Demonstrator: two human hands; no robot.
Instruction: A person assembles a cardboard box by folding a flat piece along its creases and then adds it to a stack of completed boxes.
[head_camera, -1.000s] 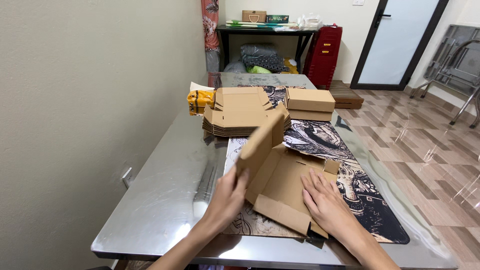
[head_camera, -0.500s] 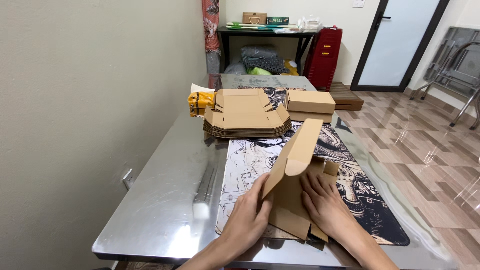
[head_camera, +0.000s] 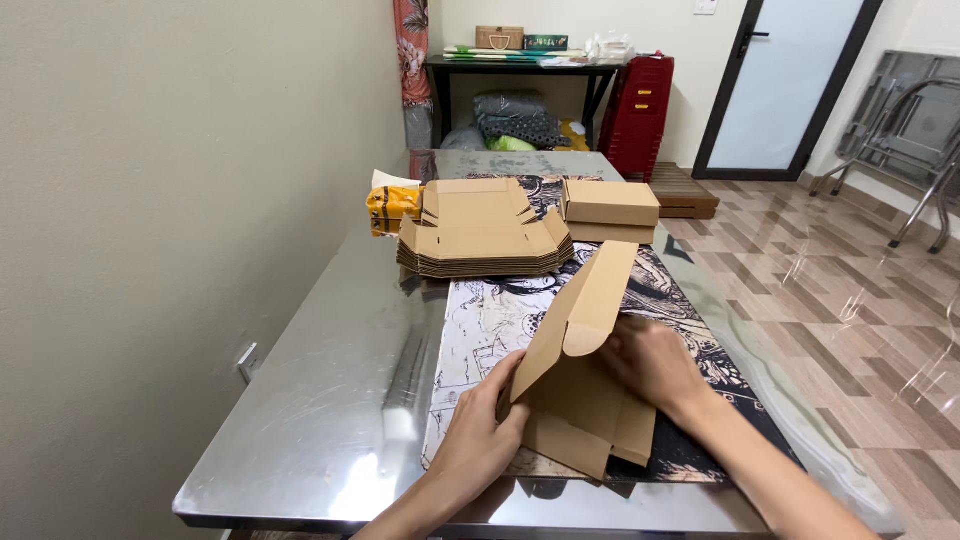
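Two bare hands are at work over one half-folded cardboard box (head_camera: 580, 385), which sits at the near end of a steel table (head_camera: 330, 400) on top of a dark printed mat (head_camera: 500, 310). Farther up the table I count one stack of flat box blanks (head_camera: 485, 235), one finished closed box (head_camera: 610, 208) just to the right of that stack, and one yellow packet (head_camera: 393, 207) at its left edge. The left hand (head_camera: 480, 440) clasps the box's near left side, fingers curled onto the cardboard wall and thumb along its edge. The right hand (head_camera: 650, 362) lies against the box's right side, partly behind the raised panel, so I cannot tell whether it is gripping the cardboard or only pressing on it. The box stands between the two hands, its long lid flap tilted up and away toward the stack, the curved tab at the flap's side hanging over the middle. Compared with half a second ago, the flap leans at much the same angle, but the left hand has slid from the tabletop beside the box up onto its wall, and the right hand has gone deeper behind the panel.
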